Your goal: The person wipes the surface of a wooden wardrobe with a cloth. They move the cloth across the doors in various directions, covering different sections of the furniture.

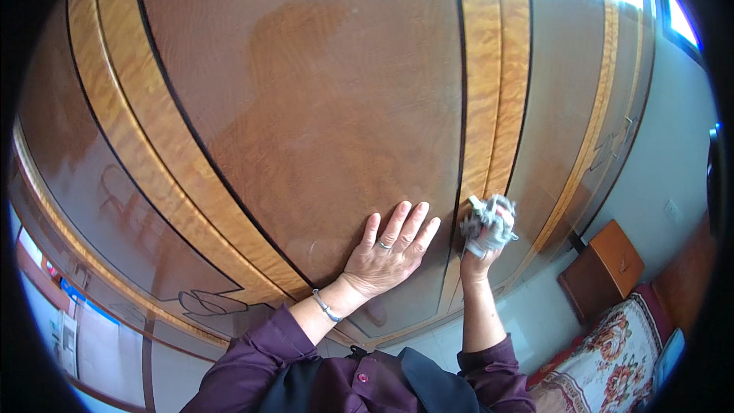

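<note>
Before me rises a glossy brown wooden wardrobe door (321, 115) with dark inlaid lines and golden wood borders. My left hand (390, 246) lies flat on the lower part of this door, fingers spread, holding nothing. A ring and a bracelet show on that hand and wrist. To its right, my right hand (484, 258) grips a bunched grey cloth (489, 223). The cloth is at the golden border strip (484, 103) between two doors, and it covers most of the fingers. Whether it presses on the strip is hard to tell.
Another wardrobe door (559, 80) continues to the right. A small brown wooden cabinet (602, 269) stands by the pale wall at lower right, near a bed with a floral cover (608, 355). Light floor tiles (516, 327) show below. Bright windows are at upper right.
</note>
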`<state>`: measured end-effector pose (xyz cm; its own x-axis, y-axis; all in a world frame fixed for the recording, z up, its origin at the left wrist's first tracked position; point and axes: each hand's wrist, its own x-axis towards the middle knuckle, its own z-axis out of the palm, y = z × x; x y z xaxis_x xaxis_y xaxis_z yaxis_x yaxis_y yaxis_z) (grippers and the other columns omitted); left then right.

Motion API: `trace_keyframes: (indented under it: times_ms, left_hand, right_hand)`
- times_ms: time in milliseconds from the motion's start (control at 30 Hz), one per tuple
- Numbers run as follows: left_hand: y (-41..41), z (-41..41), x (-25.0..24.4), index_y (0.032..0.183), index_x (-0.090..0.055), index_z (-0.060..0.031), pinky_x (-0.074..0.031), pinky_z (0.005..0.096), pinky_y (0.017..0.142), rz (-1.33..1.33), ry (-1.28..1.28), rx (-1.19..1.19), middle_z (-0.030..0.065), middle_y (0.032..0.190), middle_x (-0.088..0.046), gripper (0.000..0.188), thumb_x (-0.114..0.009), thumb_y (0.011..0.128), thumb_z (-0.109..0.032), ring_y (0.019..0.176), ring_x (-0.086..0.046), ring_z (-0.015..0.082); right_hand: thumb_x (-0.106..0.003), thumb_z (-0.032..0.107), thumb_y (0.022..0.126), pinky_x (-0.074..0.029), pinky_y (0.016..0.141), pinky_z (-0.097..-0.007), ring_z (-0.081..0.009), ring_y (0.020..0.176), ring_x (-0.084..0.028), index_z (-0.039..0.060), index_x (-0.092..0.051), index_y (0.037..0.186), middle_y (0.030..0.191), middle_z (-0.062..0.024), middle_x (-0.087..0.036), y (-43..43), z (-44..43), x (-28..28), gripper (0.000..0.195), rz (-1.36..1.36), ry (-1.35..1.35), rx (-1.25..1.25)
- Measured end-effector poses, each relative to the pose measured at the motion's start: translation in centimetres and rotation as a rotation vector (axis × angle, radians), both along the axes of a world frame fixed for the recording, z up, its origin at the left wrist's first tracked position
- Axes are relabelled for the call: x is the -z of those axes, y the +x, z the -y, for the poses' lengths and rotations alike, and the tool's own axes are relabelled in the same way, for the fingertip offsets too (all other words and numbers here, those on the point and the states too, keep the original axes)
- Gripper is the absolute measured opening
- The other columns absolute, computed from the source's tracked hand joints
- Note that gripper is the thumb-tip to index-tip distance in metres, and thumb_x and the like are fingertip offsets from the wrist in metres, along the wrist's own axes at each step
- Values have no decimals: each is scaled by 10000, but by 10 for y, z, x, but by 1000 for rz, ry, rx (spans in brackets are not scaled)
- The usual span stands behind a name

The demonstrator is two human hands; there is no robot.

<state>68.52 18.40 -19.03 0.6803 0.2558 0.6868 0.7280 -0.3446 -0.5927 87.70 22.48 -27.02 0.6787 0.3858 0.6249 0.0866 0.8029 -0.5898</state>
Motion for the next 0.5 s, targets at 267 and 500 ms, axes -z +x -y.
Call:
trace_keyframes:
  times_ms: [267,500]
  left_hand:
    - [-9,5,-1,1410,-391,-218,-69,549,1133,34,-70,28,93,1493,-345,562,-514,892,-399,1414,-231,305]
    - [-43,24,-13,1416,-409,-168,-31,501,1154,209,-362,368,120,1526,-275,544,-531,897,-278,1432,-192,306]
  right_hand:
    - [-522,34,849,-440,891,-388,-247,954,-576,27,-587,1020,986,-93,-607,-41,51,139,183,-6,-533,-125]
    - [-521,167,941,-405,926,-332,-167,1037,-513,-3,-516,1149,1123,-58,-549,-102,82,20,268,399,-265,-245]
